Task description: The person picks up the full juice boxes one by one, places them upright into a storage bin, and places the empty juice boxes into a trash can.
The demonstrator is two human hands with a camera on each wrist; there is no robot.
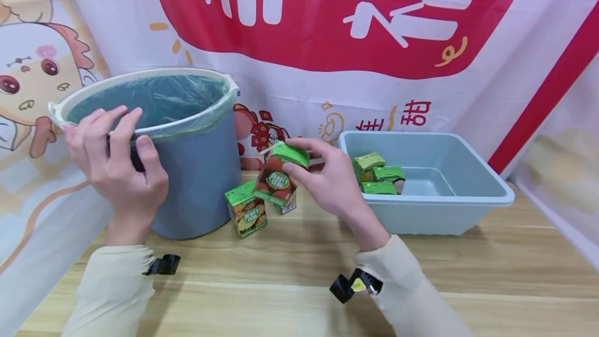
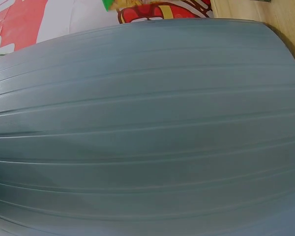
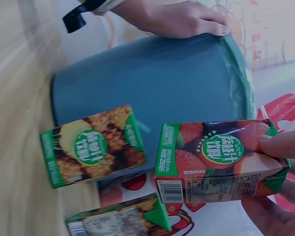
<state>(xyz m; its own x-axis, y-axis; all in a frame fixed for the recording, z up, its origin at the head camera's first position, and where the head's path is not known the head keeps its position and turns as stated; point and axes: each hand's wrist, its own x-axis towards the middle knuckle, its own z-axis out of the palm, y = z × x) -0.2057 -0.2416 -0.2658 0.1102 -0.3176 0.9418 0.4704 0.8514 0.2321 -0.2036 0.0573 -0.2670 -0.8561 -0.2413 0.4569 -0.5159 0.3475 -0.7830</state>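
Note:
My right hand holds a juice box with a green top and reddish fruit pictures, thumb and fingers about its top end. The box hangs tilted above the table, with a pale straw at its top. Below it a brown-and-green juice box stands by the bin, and another juice box stands just behind, partly hidden. At the left, my left hand grips the near rim of a blue-grey trash bin, fingers over the edge and thumb outside. The bin's wall fills most of the left wrist view.
A thin greenish liner covers the bin's inside and folds over its rim. On the right stands a light blue plastic tub with several juice boxes at its left end. A printed cloth hangs behind the wooden table.

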